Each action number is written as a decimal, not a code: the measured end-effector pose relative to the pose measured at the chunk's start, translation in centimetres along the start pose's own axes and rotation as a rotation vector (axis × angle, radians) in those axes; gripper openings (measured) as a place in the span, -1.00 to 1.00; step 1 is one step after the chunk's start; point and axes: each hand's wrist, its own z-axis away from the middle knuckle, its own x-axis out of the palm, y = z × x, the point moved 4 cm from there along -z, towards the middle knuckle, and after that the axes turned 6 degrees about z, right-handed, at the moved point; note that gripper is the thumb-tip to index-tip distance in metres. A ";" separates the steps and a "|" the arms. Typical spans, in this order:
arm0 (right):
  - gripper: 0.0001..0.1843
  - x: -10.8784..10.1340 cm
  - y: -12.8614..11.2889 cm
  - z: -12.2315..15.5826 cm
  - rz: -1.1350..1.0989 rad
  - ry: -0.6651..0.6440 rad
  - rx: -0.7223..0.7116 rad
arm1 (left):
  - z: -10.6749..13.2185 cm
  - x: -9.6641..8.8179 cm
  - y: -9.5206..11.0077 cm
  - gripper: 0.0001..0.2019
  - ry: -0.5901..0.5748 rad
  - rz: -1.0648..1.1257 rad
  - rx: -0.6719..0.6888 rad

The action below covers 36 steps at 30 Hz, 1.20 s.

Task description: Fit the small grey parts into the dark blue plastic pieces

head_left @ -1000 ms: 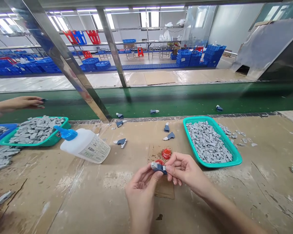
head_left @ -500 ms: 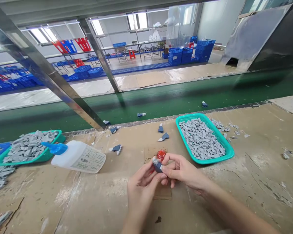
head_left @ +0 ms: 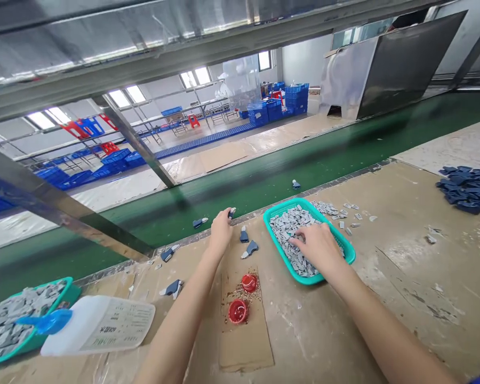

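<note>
Beyond left fingers (head_left: 223,220), green conveyor belt (head_left: 304,154) ran slantwise; past it, cardboard sheet (head_left: 223,156) lay on pale floor. Farther on, blue slatted strip (head_left: 204,140) led toward stacked blue crates (head_left: 274,109). Daylight came through windows (head_left: 192,77) above red stools (head_left: 193,121). Up right of fingers, steel hood (head_left: 396,64) stood before white wall (head_left: 300,64)

Factory assembly workshop, green conveyor belt (head_left: 264,178) running beside the surface (head_left: 404,298), blue plastic crates (head_left: 260,114) standing stacked beyond, teal tray (head_left: 284,205) holding small grey parts (head_left: 292,237)
</note>
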 end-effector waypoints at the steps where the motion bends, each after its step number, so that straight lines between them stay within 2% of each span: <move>1: -0.78 0.2 -0.3 -0.1 0.010 0.002 0.008 | -0.9 0.4 -0.5 -0.66 -0.011 -0.042 -0.002; 3: -0.83 0.4 -0.8 -0.1 0.014 0.010 0.011 | -1.9 0.7 -1.7 -0.61 -0.016 -0.120 -0.014; 5: -0.86 0.6 -0.9 -0.1 0.022 0.009 0.009 | -2.2 0.1 -3.0 -0.56 0.006 -0.192 -0.039; 10: -0.84 0.6 -0.9 0.3 0.094 0.032 0.003 | -1.4 -4.3 -7.0 -0.51 0.089 -0.329 -0.167; 13: -0.84 0.5 -1.3 0.5 0.107 0.047 -0.001 | -0.7 -6.9 -9.1 -0.62 0.061 -0.333 -0.257; 16: -0.83 0.5 -1.8 0.6 0.080 0.064 -0.030 | -0.2 -8.3 -9.8 -0.72 0.038 -0.273 -0.296; 19: -0.79 0.3 -2.1 0.5 0.034 0.079 -0.058 | 0.4 -8.7 -8.5 -0.74 0.089 -0.163 -0.279; 22: -0.75 -0.2 -1.9 0.5 -0.027 0.093 -0.086 | 1.9 -8.1 -5.3 -0.75 0.150 0.022 -0.220; 23: -0.75 -0.4 -1.8 0.5 -0.107 0.091 -0.100 | 2.9 -7.9 -4.0 -0.76 0.161 0.105 -0.193; 25: -0.75 -0.9 -1.8 0.8 -0.428 0.051 -0.139 | 5.5 -7.6 -1.0 -0.75 0.164 0.290 -0.144; 28: -0.71 -1.6 -2.2 1.7 -1.024 -0.098 -0.168 | 10.7 -8.3 3.1 -0.68 0.133 0.533 -0.124; 30: -0.68 -1.9 -2.8 2.5 -1.219 -0.208 -0.151 | 14.3 -9.0 4.9 -0.66 0.122 0.767 -0.205; 32: -0.68 -2.0 -3.6 3.4 -1.316 -0.305 -0.129 | 17.5 -9.7 5.9 -0.62 0.169 0.933 -0.327; 36: -0.69 -1.4 -5.2 4.7 -1.398 -0.451 -0.110 | 21.9 -9.8 6.3 -0.56 0.367 1.046 -0.513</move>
